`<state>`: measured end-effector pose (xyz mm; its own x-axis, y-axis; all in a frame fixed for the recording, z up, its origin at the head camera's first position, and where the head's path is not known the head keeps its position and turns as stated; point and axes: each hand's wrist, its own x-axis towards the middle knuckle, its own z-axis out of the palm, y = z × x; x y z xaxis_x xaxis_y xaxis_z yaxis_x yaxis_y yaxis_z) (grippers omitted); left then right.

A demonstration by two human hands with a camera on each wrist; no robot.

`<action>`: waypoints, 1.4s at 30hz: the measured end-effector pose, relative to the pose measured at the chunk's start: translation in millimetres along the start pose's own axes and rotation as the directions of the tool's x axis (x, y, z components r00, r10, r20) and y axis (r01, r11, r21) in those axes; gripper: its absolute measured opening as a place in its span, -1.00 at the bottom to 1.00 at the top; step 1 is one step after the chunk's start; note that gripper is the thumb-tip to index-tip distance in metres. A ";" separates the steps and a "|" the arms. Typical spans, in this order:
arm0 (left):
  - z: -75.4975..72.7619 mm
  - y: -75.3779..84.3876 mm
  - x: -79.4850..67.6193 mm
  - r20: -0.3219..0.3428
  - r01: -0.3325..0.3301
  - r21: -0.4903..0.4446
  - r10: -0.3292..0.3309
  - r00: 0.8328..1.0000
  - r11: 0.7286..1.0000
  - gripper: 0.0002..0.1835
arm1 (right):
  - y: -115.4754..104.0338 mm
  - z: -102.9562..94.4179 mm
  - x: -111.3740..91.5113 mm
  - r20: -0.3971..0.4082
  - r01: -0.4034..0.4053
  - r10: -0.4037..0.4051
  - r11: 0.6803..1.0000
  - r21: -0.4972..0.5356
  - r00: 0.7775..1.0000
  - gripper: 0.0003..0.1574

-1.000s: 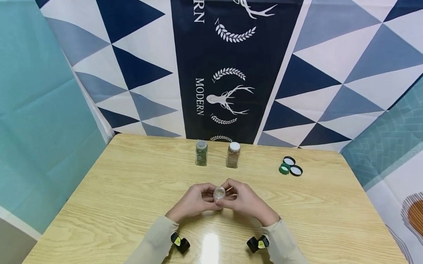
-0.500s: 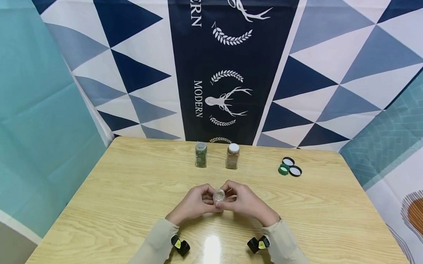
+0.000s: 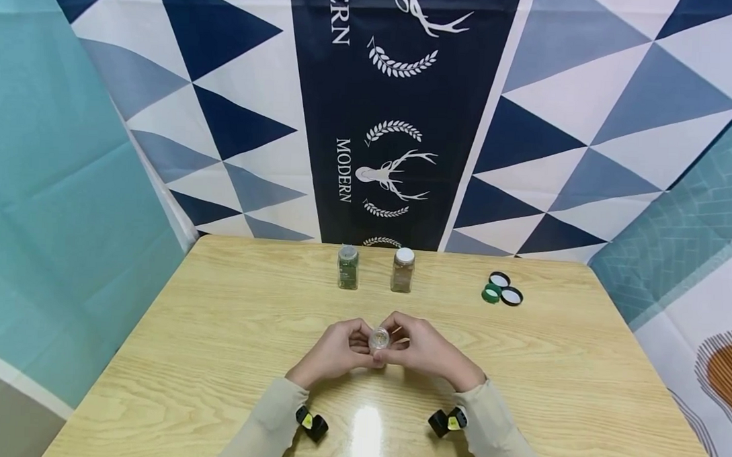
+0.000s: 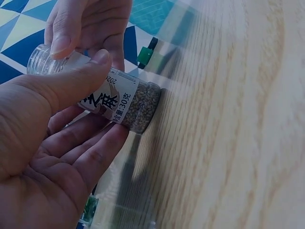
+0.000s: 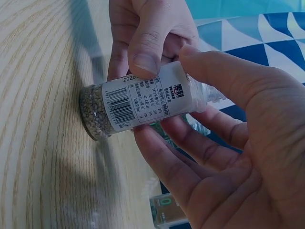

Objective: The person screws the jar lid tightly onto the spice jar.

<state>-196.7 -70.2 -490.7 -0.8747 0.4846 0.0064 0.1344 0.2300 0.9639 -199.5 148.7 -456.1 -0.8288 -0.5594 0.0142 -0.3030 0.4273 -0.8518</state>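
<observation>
A small clear jar of pale sesame-like seeds, with a white printed label, is held between both hands near the middle of the table. My left hand grips it from the left, thumb across the label. From the other side, my right hand holds it near the neck, its thumb and fingers around the jar. The clear neck shows no coloured cap. In the wrist views the seed-filled base is close to the wood; whether it touches cannot be told.
Behind the hands stand a jar of green herbs and a white-topped jar of brown spice. At the back right lie a green cap and two black-rimmed rings or caps. A patterned cloth hangs behind the table.
The head view has shifted slightly. Both hands keep their hold on the jar, with hardly any visible movement.
</observation>
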 end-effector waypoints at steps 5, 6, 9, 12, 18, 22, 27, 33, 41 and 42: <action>-0.5 -1.8 1.0 -0.002 0.013 0.005 -0.013 1.000 1.000 -0.65 | -0.1 -0.4 1.2 0.002 0.007 -0.007 1.000 0.008 1.000 -0.62; -0.4 -2.4 0.6 -0.003 0.018 0.009 -0.018 1.000 1.000 -0.65 | 0.0 -0.1 1.2 0.005 0.003 -0.003 1.000 0.016 1.000 -0.62; -0.6 -3.2 -0.7 0.000 0.031 0.012 -0.031 1.000 0.999 -0.66 | 0.6 0.0 1.0 0.016 0.003 -0.003 1.000 0.016 1.000 -0.61; -1.1 -3.1 -0.5 0.005 0.028 0.007 -0.028 1.000 1.000 -0.67 | -0.3 -1.3 1.1 0.018 0.007 -0.007 1.000 0.004 1.000 -0.60; -0.6 -3.9 -0.4 0.011 0.022 -0.003 -0.021 1.000 1.000 -0.67 | -1.7 -1.3 0.6 0.013 0.018 -0.018 1.000 -0.017 1.000 -0.64; 0.1 -4.9 -0.8 0.016 0.024 -0.010 -0.024 1.000 1.000 -0.67 | -1.6 -0.5 0.0 0.018 0.007 -0.007 1.000 -0.006 1.000 -0.65; 1.7 -4.4 -1.4 0.010 0.014 -0.014 -0.014 1.000 1.000 -0.64 | 0.8 -0.7 -0.1 0.025 0.021 -0.021 1.000 0.005 0.999 -0.66; 3.4 -1.2 -1.3 0.014 -0.005 -0.052 0.006 1.000 0.999 -0.59 | 1.5 -3.2 0.1 0.022 0.010 -0.011 1.000 0.002 1.000 -0.64; 3.2 -2.0 -1.4 0.012 -0.006 -0.071 0.007 1.000 0.997 -0.65 | -0.9 -4.9 -1.5 0.036 0.001 -0.001 1.000 -0.006 0.999 -0.61; 3.3 -3.0 -1.1 0.012 -0.005 -0.069 0.005 1.000 0.998 -0.65 | -0.7 -5.4 -1.8 0.040 0.001 -0.001 1.000 -0.005 0.999 -0.61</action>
<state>-194.5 -68.7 -494.5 -0.8682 0.4962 0.0083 0.1059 0.1690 0.9799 -200.3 153.3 -452.7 -0.8089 -0.5879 -0.0063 -0.3062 0.4303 -0.8492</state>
